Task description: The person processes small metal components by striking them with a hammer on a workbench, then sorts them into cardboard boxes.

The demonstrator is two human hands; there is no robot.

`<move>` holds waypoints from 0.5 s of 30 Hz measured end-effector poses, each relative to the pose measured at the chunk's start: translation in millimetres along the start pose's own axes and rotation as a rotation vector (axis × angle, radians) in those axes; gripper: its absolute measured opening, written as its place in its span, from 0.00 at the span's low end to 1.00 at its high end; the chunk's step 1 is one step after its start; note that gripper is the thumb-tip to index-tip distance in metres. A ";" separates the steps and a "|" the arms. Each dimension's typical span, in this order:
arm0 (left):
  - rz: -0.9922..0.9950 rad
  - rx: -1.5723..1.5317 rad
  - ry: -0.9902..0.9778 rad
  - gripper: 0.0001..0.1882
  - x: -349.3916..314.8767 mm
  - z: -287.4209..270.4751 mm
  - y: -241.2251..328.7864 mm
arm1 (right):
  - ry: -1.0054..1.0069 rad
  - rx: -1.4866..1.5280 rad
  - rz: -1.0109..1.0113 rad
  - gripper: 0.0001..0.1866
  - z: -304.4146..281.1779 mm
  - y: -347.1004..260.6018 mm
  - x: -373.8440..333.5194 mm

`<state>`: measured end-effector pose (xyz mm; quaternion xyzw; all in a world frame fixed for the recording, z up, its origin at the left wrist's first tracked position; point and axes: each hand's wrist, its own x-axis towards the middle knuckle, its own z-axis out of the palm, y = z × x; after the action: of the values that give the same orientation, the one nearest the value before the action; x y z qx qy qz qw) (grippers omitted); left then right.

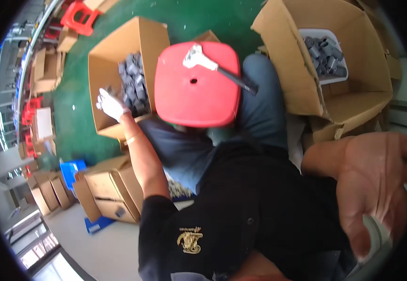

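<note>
My left hand [112, 106], in a white glove, is over the near-left side of an open cardboard box [114, 47]. Its fingers look slightly apart, with nothing clearly held. Beside it in that box lie several short grey tube pieces [133, 82]. Close to the camera at the right edge is my bare right hand [376, 182], its fingers curled by a pale curved piece [378, 228] whose kind I cannot make out. Some of those fingertips are cut off or hidden. Between my knees a red stool [196, 100] bears a hand tool [201, 60] with a shiny metal head and black handle.
At the right, another cardboard box [301, 89] contains a white tub [342, 45] with more grey tube pieces [325, 55]. Cardboard cartons [107, 187], a blue bin [72, 168] and red stools [79, 18] stand along the left on the green and grey floor.
</note>
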<state>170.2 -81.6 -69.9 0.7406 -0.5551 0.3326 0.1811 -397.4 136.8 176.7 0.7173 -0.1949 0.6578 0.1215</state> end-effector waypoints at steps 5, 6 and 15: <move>-0.101 -0.414 -0.244 0.26 -3.6 -21.2 12.9 | 0.282 -0.199 0.355 0.20 -8.6 33.6 -17.9; -0.008 -0.170 -0.173 0.26 -6.7 -41.1 6.0 | 0.150 -0.536 0.394 0.19 -18.3 67.3 -35.0; -0.782 -1.118 -0.205 0.28 21.9 -70.1 54.1 | -1.545 -0.614 1.381 0.20 -217.3 297.8 -224.6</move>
<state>102.3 -69.5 -10.1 0.7097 -0.3499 -0.1650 0.5889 -736.3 -9.1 -47.5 0.6124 -0.7375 -0.1231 -0.2567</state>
